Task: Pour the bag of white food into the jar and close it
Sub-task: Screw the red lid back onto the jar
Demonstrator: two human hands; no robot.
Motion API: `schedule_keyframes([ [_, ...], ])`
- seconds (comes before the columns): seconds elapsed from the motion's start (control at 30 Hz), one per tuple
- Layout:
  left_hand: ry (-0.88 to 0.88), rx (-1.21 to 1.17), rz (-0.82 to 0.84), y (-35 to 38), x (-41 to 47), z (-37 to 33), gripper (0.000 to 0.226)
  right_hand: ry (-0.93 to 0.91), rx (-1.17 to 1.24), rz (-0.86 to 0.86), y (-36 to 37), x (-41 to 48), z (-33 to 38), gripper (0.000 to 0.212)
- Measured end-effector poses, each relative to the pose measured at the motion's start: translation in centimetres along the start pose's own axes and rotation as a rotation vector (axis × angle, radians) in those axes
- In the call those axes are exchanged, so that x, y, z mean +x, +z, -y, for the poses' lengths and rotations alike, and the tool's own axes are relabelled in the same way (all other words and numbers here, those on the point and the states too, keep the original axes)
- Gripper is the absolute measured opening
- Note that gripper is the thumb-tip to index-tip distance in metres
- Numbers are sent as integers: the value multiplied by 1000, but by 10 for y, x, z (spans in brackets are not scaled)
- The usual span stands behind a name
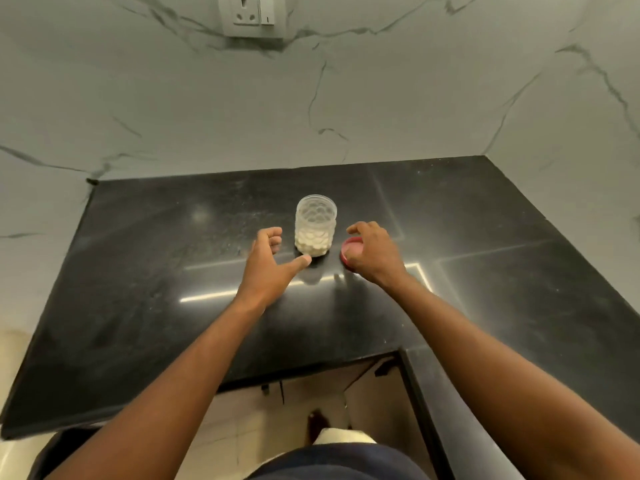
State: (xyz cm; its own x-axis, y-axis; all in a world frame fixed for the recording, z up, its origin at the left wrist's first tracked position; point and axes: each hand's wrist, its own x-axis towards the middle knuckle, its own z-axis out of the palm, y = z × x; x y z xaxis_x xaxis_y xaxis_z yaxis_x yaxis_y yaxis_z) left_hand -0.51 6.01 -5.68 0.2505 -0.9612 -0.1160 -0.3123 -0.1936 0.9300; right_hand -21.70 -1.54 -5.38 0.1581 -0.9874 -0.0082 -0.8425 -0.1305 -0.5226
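Black polished counter [173,271], filling mid-frame. On it, centre: clear jar [315,225], upright, open, part-filled with white food. Just right of the jar: red lid [348,249], lying flat.

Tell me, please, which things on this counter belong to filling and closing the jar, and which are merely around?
Job: jar, white food inside it, red lid under the right hand, left hand beside the jar.

Around: wall socket, black counter.
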Motion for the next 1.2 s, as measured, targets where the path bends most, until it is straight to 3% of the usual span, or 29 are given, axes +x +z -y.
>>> schedule_keyframes([
  [0.13,-54,11,5,25,33,-5,108,18,-331,329,1,43,-10,70],
  [0.23,-83,14,-11,39,51,-4,124,-26,-426,469,9,61,-18,66],
  [0.33,-80,-14,-21,49,65,-2,131,-25,-374,429,9,69,-25,58],
  [0.47,-20,-20,1,57,78,-4,127,140,62,160,-12,73,-30,73],
  [0.53,20,-27,-25,60,83,-4,116,205,438,23,-27,72,-27,66],
  [0.6,39,-46,-52,61,86,-4,105,259,750,-9,-40,72,-15,54],
  [0.7,44,-62,-75,62,89,-2,94,201,931,-42,-48,75,5,48],
  [0.8,44,-45,-70,61,92,-2,90,26,703,-97,-45,77,23,47],
  [0.97,40,-15,-26,58,95,-1,94,-258,196,-17,-25,75,32,52],
  [1.1,42,-1,-44,57,94,-2,93,-351,23,103,-18,83,33,48],
  [1.2,50,19,-32,56,96,1,91,-374,-69,214,-23,93,42,64],
])
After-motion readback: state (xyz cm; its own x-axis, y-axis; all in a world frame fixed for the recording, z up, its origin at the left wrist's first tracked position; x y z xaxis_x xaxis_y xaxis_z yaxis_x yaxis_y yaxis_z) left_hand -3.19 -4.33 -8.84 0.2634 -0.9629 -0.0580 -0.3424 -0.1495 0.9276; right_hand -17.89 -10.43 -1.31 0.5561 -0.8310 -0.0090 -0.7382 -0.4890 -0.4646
